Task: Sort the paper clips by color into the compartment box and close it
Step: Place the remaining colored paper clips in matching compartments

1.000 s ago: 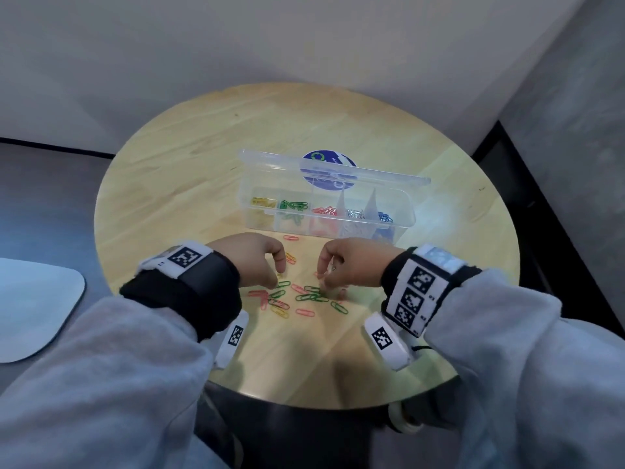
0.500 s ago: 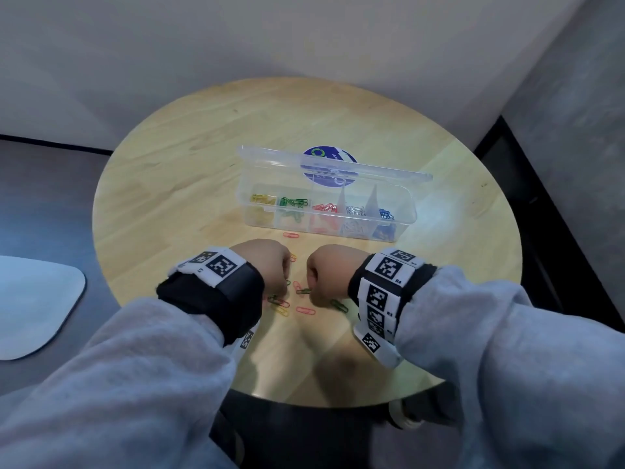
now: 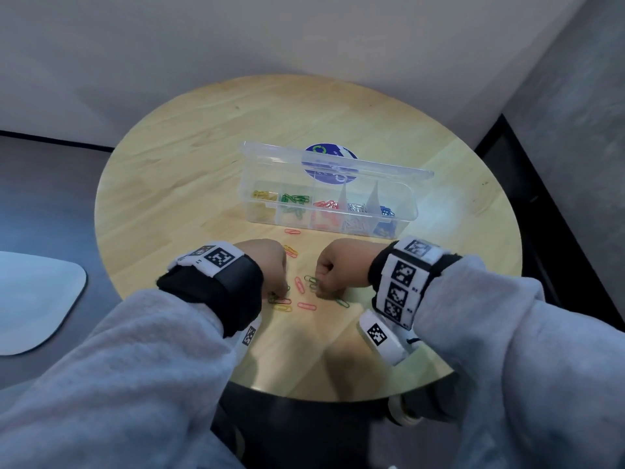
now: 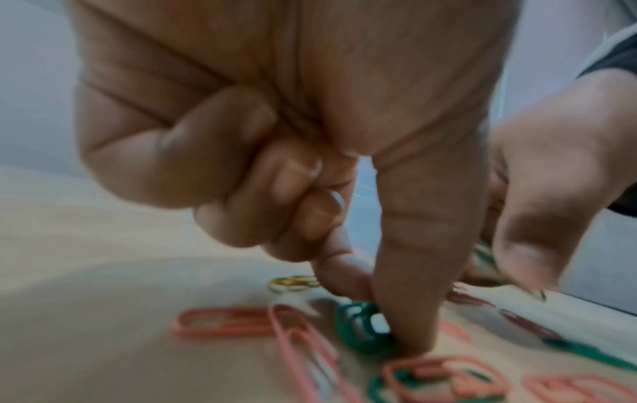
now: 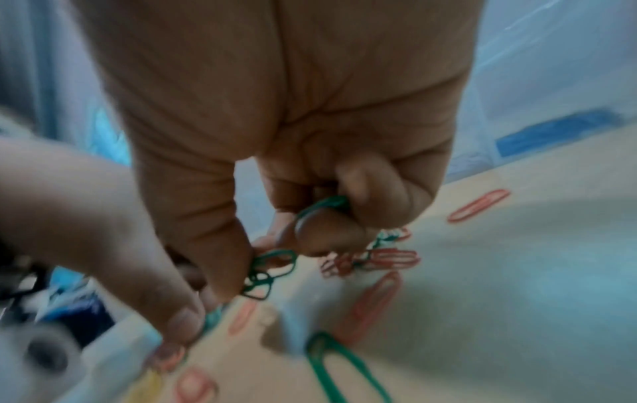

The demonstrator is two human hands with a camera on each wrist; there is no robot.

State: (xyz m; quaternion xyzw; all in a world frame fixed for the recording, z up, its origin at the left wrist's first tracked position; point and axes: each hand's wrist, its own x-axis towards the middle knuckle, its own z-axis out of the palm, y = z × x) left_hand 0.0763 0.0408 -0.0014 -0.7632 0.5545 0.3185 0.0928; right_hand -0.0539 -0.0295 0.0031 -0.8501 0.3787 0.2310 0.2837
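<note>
Here, open compartment box (image 3: 324,211) holds color-sorted clips; right hand (image 5: 310,136) fingers pinching green clips (image 5: 272,267).

Both wrists angle inward, knuckles up. The left hand (image 3: 267,265) sits at nine o'clock of the right hand (image 3: 341,265), each with fingers curled down.

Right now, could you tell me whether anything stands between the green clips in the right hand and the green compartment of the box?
Nothing visible does. The right hand pinches green clips; the compartment box stands open, lid upright behind, and only loose clips lie flat on the table before the green compartment.
</note>
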